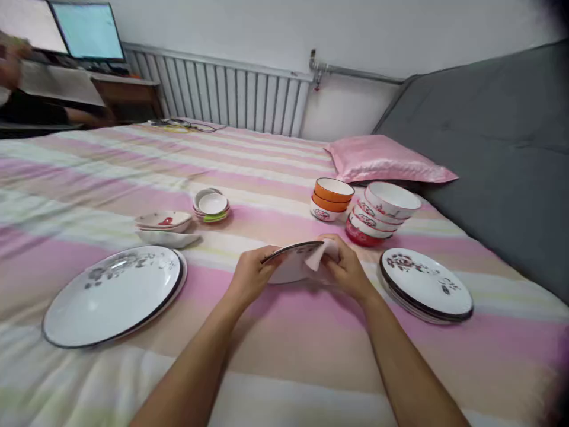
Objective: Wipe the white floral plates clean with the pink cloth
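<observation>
My left hand (251,276) grips the left rim of a white plate with a dark edge (288,261), held tilted a little above the striped bedspread. My right hand (349,270) is closed on a pale pink cloth (320,255) pressed against the plate's right side. Both hands meet at the middle of the view, in front of the stacked bowls.
A large oval platter (113,293) lies left; a stack of flowered plates (427,284) lies right. Behind are stacked red-patterned bowls (380,216), orange bowls (331,198), small saucers (212,206), shallow dishes (163,225), a pink pillow (382,157). Another person's arm (11,59) shows far left by monitors.
</observation>
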Motion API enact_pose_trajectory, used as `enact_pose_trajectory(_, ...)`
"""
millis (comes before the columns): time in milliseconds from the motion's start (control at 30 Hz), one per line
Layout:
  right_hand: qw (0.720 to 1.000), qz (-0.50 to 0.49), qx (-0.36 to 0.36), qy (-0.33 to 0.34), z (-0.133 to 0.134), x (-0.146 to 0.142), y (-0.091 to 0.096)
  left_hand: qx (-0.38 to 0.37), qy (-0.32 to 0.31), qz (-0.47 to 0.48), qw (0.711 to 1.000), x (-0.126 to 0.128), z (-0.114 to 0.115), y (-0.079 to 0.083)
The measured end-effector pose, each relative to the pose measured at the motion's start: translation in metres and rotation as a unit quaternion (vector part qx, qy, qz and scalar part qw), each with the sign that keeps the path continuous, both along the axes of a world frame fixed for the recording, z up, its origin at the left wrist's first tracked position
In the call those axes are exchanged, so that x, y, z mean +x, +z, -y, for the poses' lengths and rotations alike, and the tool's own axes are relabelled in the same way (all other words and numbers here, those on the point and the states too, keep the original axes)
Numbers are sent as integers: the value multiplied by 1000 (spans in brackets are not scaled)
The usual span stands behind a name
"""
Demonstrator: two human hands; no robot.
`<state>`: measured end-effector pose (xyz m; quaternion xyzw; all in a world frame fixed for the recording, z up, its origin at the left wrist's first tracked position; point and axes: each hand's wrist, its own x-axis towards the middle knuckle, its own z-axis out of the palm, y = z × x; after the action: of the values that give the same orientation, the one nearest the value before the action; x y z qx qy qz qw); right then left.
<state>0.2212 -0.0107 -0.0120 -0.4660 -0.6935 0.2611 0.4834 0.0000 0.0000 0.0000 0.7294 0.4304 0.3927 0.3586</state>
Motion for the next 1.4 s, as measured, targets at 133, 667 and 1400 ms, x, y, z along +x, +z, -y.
enact_pose_trajectory(133, 1000, -22, -17, 6, -6, 0, -13, -9, 13, 8, 1000, 0, -3, 0)
enact_pose_trajectory(667, 938, -115, 24, -325, -8, 11, 0, -284, 207, 284, 892, 2, -4, 0)
enact_pose_trajectory(1400, 952, 305, -5, 40, 9, -35, -13, -384, 97, 256, 882, 20, 6, -6)
